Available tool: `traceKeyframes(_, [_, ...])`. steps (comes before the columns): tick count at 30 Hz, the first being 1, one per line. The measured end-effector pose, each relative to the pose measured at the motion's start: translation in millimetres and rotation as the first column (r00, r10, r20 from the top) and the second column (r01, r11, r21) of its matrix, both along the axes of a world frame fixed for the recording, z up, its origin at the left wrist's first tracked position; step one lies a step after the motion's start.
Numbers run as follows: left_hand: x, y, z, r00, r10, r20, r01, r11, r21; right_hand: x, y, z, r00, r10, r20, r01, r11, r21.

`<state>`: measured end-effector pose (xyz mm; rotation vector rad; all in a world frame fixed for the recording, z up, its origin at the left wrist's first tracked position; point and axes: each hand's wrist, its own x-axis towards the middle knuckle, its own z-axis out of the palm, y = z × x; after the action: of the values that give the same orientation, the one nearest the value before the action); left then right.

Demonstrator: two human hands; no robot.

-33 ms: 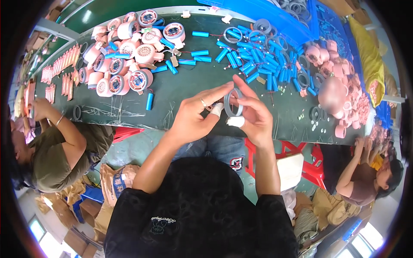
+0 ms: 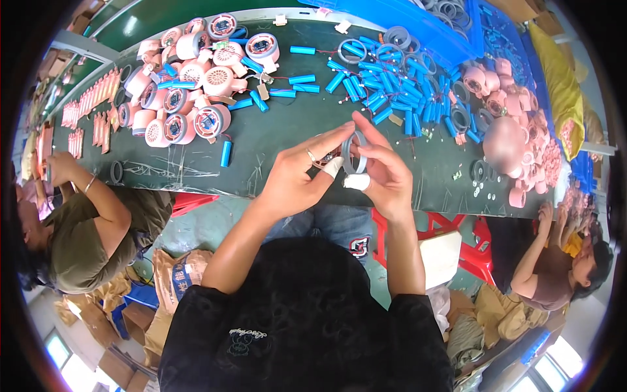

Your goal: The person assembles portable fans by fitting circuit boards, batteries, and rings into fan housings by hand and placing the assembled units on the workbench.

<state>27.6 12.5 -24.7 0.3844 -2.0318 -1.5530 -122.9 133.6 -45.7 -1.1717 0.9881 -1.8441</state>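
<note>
My left hand [image 2: 287, 179] is closed around a fan head [image 2: 331, 157], mostly covered by the fingers; dark and reddish inner parts show past its thumb. Between the fingers and thumb of my right hand [image 2: 390, 179] a grey ring [image 2: 346, 155] stands on edge. The ring is right beside the fan head; whether they touch, I cannot tell. White wrapping covers both thumbs. Both hands are raised over the near edge of the dark green table [image 2: 261, 153].
Pink fan heads [image 2: 217, 80] are heaped at far left, beside a lone blue battery cell [image 2: 226, 154]. Blue wired cells [image 2: 392, 88] and grey rings lie far right, below a blue bin [image 2: 418, 29]. Pink housings [image 2: 509, 147] pile up further right. People sit at both sides.
The grey ring has tilted slightly and shifted a little left, and more of the fan head's inside shows. Both hands stay nearly in place.
</note>
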Motion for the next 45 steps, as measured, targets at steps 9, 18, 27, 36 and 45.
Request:
traceKeyframes(9, [-2, 4, 9, 0.993, 0.055, 0.103, -0.039, 0.988, -0.146, 7, 2, 1, 0.984, -0.009, 0.176, 0.018, 0.999, -0.052])
traceKeyframes(18, [12, -17, -20, 0.92, 0.159, 0.358, 0.004, 0.91, -0.415, -16, 17, 9, 0.928, -0.158, -0.338, 0.252, 0.933, 0.256])
traceKeyframes(27, [2, -9, -39, 0.95, 0.164, 0.267, -0.079, 0.951, -0.3, -10, -4, 16, 0.786, -0.09, -0.611, 0.33, 0.898, 0.292])
traceKeyframes(36, [3, -7, -40, 0.929, 0.197, 0.313, -0.098, 0.947, -0.306, -12, -5, 16, 0.803, 0.0, -0.596, 0.253, 0.906, 0.34])
traceKeyframes(45, [2, -7, -40, 0.925, 0.216, 0.311, -0.117, 0.944, -0.308, -8, -7, 16, 0.763, -0.029, -0.646, 0.3, 0.9, 0.315])
